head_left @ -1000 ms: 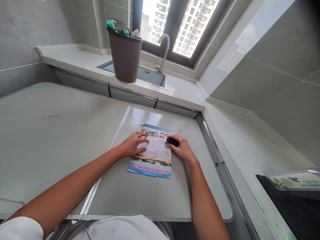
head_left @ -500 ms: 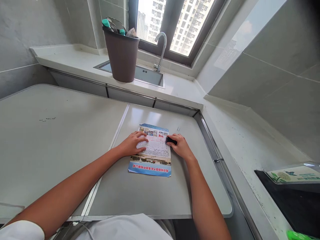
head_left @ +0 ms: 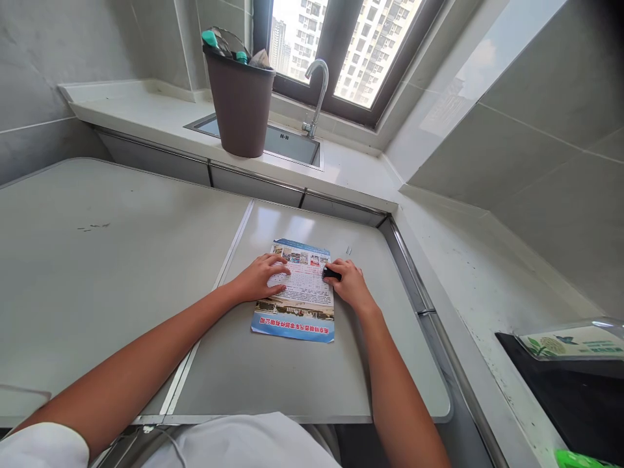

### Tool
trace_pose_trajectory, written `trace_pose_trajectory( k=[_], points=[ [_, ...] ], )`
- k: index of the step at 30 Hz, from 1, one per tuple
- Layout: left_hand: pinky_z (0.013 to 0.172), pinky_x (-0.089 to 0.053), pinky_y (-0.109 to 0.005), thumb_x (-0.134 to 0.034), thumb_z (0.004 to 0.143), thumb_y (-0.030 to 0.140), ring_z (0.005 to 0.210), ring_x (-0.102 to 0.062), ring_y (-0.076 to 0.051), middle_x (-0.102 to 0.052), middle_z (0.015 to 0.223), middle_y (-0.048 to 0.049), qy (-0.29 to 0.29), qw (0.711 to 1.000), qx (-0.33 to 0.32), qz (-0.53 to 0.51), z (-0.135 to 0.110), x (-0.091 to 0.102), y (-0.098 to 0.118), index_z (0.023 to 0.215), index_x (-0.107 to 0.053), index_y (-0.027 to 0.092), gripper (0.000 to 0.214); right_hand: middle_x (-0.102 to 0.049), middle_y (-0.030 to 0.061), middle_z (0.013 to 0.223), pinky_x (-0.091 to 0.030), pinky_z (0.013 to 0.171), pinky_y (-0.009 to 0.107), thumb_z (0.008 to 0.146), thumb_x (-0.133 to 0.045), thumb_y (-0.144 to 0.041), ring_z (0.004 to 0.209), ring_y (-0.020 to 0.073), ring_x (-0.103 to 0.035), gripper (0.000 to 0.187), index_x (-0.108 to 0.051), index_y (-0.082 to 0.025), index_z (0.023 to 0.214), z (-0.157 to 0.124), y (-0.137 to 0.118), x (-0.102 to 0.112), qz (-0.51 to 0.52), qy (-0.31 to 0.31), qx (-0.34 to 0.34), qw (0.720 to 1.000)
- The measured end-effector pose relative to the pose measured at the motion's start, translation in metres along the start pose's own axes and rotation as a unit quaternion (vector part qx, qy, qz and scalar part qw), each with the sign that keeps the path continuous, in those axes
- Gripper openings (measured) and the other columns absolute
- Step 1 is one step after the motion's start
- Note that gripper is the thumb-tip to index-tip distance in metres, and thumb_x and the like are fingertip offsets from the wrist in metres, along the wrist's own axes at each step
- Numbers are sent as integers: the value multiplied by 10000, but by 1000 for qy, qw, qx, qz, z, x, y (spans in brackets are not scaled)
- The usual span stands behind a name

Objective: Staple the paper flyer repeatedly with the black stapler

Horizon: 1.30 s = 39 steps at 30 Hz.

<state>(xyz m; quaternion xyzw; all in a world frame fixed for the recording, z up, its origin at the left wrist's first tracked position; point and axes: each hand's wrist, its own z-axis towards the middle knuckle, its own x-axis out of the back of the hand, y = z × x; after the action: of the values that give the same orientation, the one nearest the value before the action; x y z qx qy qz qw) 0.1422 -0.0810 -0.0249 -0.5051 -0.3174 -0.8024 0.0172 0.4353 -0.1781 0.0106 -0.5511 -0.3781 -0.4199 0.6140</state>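
Observation:
A printed flyer (head_left: 308, 286) with blue bands at top and bottom lies flat on the table. My left hand (head_left: 267, 277) rests on its left side, fingers spread, pressing lightly on the sheet. At the flyer's right edge, my right hand (head_left: 350, 282) is closed around a small black stapler (head_left: 332, 273); the fingers cover part of it. Just above that hand, two thin staple-like strips (head_left: 348, 250) lie on the table.
The white table (head_left: 121, 273) has a seam left of the flyer. Behind it, a brown bucket (head_left: 241, 104) filled with items stands on the counter by a sink (head_left: 292, 148) and faucet (head_left: 318, 97). A metal rail (head_left: 439, 331) runs along the right.
Both hands keep almost the same place on the flyer and stapler. The view has shifted very slightly.

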Motion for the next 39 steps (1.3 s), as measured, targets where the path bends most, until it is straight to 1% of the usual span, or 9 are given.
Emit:
trace_pose_trajectory(
  k=[6,13,16,20,23,25,28,33,39],
  points=[
    [1129,-418,-536,-694,894,404,1340,-506,-345,-602,1385,-96,-8,1000,1,4,0,1,0,1183,-722,268,320,-709,82,1079,-380,866,440,830,-655,-73,1025,286,-532,245,-751,-269,940,2,-19,-7,-64,1,-2,998],
    [1124,-425,-527,-668,923,417,1343,-499,-330,-584,1405,-99,-22,1000,5,10,0,7,4,1210,-709,270,324,-707,44,1154,-407,869,339,843,-710,-169,1078,246,-578,338,-667,-263,1165,-3,7,10,-16,-14,7,1000],
    [1134,-417,-524,-657,935,419,1356,-489,-327,-577,1412,-101,-24,1000,2,15,0,7,3,1230,-701,273,332,-730,44,1076,-416,753,292,804,-712,-157,972,235,-636,281,-692,-243,1070,-9,30,18,10,-11,-114,993],
    [1133,-419,-528,-670,925,419,1341,-501,-330,-587,1407,-99,-23,1000,-1,14,1,7,3,1228,-706,276,337,-731,104,937,-402,713,318,788,-711,-172,871,271,-664,165,-721,-201,949,-12,41,25,-78,69,-276,955],
    [1129,-422,-527,-595,969,363,1322,-522,-321,-612,1389,-98,-12,1000,-1,0,2,5,2,1216,-714,273,288,-719,124,989,-423,774,334,814,-674,-167,930,282,-654,143,-715,-188,949,-8,31,25,-93,167,-234,953],
    [1121,-432,-514,-472,1017,286,1300,-550,-300,-634,1371,-102,-3,1000,6,-22,3,3,0,1217,-711,259,313,-717,104,1020,-441,783,328,839,-672,-223,940,269,-647,174,-707,-193,1007,-4,16,18,-25,201,-174,964],
    [1102,-462,-469,-391,1027,231,1265,-593,-273,-658,1344,-109,19,997,26,-71,4,1,-4,1198,-702,234,355,-728,55,988,-457,763,307,822,-719,-286,884,237,-653,253,-707,-213,1064,-2,-16,-5,103,139,-85,981],
    [1086,-487,-428,-384,986,180,1225,-635,-237,-705,1267,-86,76,982,66,-163,4,5,-8,1124,-672,229,323,-697,37,955,-425,752,289,753,-783,-248,852,207,-618,157,-689,-212,874,-6,-57,-36,124,38,23,991],
    [1090,-469,-432,-418,943,194,1254,-622,-242,-680,1333,-71,99,973,95,-188,3,9,-11,1029,-672,231,271,-646,-9,896,-397,689,256,705,-799,-266,800,179,-564,240,-642,-198,872,-9,-26,-10,200,-109,29,973]
  ],
)
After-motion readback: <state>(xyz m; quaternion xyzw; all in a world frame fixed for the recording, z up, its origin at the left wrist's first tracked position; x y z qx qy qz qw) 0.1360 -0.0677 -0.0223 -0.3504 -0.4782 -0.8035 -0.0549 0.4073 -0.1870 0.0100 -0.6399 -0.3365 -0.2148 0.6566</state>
